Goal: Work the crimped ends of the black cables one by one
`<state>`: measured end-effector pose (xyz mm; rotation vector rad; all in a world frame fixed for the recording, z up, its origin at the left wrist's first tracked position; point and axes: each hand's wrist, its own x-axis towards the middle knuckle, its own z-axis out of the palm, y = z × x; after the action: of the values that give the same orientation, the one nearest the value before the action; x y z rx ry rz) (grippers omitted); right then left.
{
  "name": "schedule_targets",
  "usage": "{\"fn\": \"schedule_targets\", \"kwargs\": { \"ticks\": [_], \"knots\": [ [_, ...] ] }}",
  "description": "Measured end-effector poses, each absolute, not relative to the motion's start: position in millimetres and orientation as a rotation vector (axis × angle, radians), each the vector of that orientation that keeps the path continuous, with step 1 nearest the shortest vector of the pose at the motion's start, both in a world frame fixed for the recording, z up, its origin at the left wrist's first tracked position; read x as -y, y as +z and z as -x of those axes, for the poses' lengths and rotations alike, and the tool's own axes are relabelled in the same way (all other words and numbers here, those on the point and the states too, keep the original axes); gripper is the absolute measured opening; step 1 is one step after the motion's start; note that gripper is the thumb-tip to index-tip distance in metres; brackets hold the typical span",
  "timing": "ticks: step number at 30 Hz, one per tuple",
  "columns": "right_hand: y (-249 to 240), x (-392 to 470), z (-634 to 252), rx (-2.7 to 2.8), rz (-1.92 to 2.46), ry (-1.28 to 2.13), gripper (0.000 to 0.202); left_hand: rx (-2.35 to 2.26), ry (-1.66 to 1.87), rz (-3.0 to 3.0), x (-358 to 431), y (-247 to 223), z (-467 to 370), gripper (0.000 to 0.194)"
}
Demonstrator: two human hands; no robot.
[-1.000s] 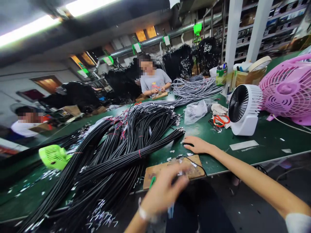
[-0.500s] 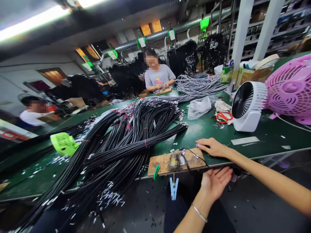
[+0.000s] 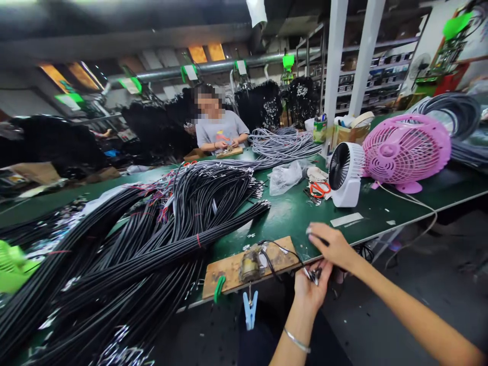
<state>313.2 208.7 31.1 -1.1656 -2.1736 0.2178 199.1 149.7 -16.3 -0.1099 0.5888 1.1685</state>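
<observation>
My left hand, with a bracelet at the wrist, is turned palm up below the table edge. Its fingers curl around several small dark and shiny metal pieces. Just above it, my right hand hovers at the edge with its thumb and fingers apart; nothing clear shows between them. To the left lies a wooden board carrying a small motor-like device with black wires. A blue clothespin hangs from its shaft, and a green clip sits on the board's front edge.
Bundles of black cables cover the green table on the left. Behind my hands stand a white fan, a pink fan, orange-handled scissors and a plastic bag. A co-worker sits across the table.
My right hand has come off the tabletop and over my left hand. The left palm, bare before, now has small metal pieces in its curled fingers. The camera view has swung right.
</observation>
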Motion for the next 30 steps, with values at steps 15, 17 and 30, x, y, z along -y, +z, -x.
{"fn": "schedule_targets", "kwargs": {
  "ticks": [15,17,30],
  "knots": [
    [24,-324,-313,2.077,1.666,-0.183,0.03,-0.589,0.928,0.341,-130,-31,-200,0.053],
    [26,-317,-311,2.108,1.66,-0.207,0.028,-0.586,0.927,0.335,-128,-33,-200,0.053],
    [15,-236,-336,2.118,1.638,-0.287,0.039,-0.558,0.921,0.319,-142,-24,-204,0.051]
  ]
}}
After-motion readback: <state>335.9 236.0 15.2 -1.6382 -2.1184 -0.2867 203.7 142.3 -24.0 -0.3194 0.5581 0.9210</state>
